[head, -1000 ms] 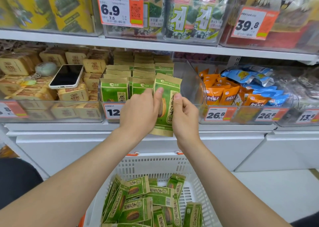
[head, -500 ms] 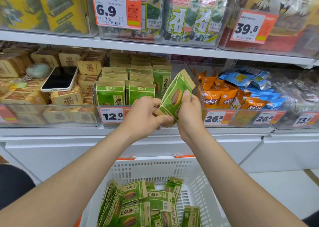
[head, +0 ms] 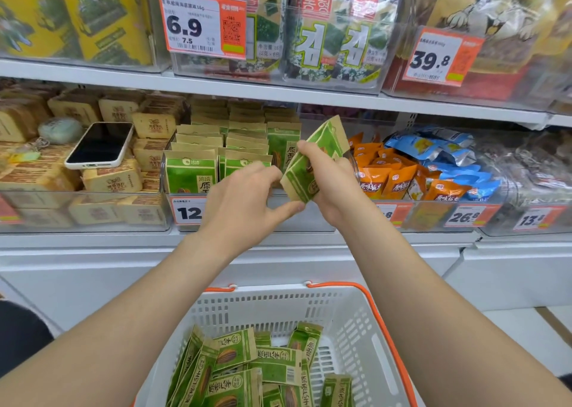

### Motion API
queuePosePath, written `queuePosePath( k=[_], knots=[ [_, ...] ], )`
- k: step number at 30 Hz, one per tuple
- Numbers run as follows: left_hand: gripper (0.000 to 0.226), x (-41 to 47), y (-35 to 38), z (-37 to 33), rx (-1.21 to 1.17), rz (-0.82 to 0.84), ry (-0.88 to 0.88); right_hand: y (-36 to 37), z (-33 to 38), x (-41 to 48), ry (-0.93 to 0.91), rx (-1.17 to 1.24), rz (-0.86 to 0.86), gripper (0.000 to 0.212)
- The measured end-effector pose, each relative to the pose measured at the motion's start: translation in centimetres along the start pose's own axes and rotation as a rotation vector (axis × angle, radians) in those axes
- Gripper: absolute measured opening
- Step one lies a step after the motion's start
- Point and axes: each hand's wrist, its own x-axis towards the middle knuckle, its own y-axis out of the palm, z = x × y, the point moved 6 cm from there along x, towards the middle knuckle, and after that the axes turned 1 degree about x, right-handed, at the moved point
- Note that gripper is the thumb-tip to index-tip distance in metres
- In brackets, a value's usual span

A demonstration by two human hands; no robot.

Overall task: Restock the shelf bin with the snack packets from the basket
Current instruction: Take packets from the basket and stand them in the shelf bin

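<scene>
While the right hand [head: 335,190] grips a tilted green packet [head: 305,176] just in front of the shelf bin [head: 297,221], the left hand [head: 244,204] pinches its lower corner; more packets [head: 247,363] lie in the near basket [head: 278,293].

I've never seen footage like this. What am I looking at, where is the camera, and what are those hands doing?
No machine: these are a person's bare arms, filmed by a camera worn on the head, looking forward and down. The left hand and right hand hold one green-and-tan snack packet, tilted, before the clear plastic shelf bin of matching packets. Below, a white plastic basket with orange handles holds more loose green packets. A white-cased phone lies on tan packets at left.
</scene>
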Motion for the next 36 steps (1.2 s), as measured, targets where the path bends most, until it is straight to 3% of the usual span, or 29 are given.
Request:
queuePosePath(
  k=[4, 8, 13, 20, 28, 30, 34, 36],
  knots=[
    [0.059, 0.0, -1.1, 0.6, 0.23, -0.148, 0.041, 0.2, 0.6, 1.9, 0.003, 0.054, -0.111, 0.101],
    [0.095, -0.2, 0.3, 2.3, 0.369, -0.052, -0.118, 1.3, 0.9, 3.0, -0.003, -0.015, -0.119, 0.109],
    [0.095, -0.2, 0.9, 3.1, 0.416, 0.016, -0.181, 2.6, -0.3, 5.0, -0.019, -0.165, -0.081, 0.115],
    [0.095, 0.0, 0.7, 3.1, 0.449, -0.003, -0.186, 3.4, 0.3, 5.4, -0.024, -0.614, -0.206, 0.102],
    [0.096, 0.1, 0.6, 3.1, 0.455, -0.01, -0.194, 4.0, 0.2, 6.2, -0.033, -0.771, -0.178, 0.109],
    [0.096, 0.1, 0.5, 3.1, 0.456, -0.013, -0.198, 3.9, 0.1, 6.3, -0.056, -0.77, -0.153, 0.097],
    [0.096, 0.1, 0.5, 3.1, 0.457, -0.016, -0.201, 4.4, 0.2, 6.2, -0.126, -0.833, -0.116, 0.05],
    [0.096, 0.1, 0.5, 3.1, 0.46, -0.019, -0.201, 4.8, 0.1, 6.0, -0.139, -0.882, -0.092, 0.039]
  ],
)
